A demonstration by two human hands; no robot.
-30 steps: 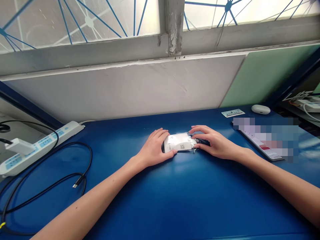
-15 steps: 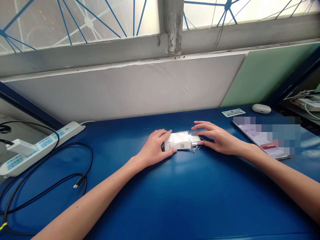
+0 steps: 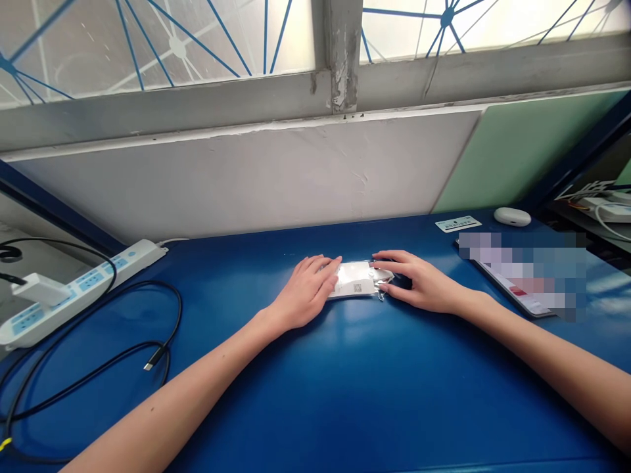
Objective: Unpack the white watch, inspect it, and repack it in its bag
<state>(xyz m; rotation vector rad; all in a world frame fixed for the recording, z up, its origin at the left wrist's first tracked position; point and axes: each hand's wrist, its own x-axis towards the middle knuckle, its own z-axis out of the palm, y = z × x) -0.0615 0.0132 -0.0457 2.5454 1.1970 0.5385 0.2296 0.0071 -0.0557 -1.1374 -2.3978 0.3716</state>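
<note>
A small white packet in clear plastic (image 3: 359, 280), with a printed code label, lies flat on the blue table (image 3: 345, 394) between both hands. My left hand (image 3: 308, 289) rests on the packet's left end, fingers stretched flat over it. My right hand (image 3: 419, 281) presses the packet's right end, fingers extended and slightly spread. A dark object under the right fingers is mostly hidden.
A white power strip (image 3: 73, 289) with a plugged adapter lies at far left, a black cable (image 3: 98, 368) looping in front of it. At right sit a tablet or phone (image 3: 517, 279), a small label card (image 3: 458, 223) and a white earbud case (image 3: 513, 216). A white wall panel backs the table.
My left fingers have slid further onto the packet, covering its left end. My right hand has lowered and flattened on the right end.
</note>
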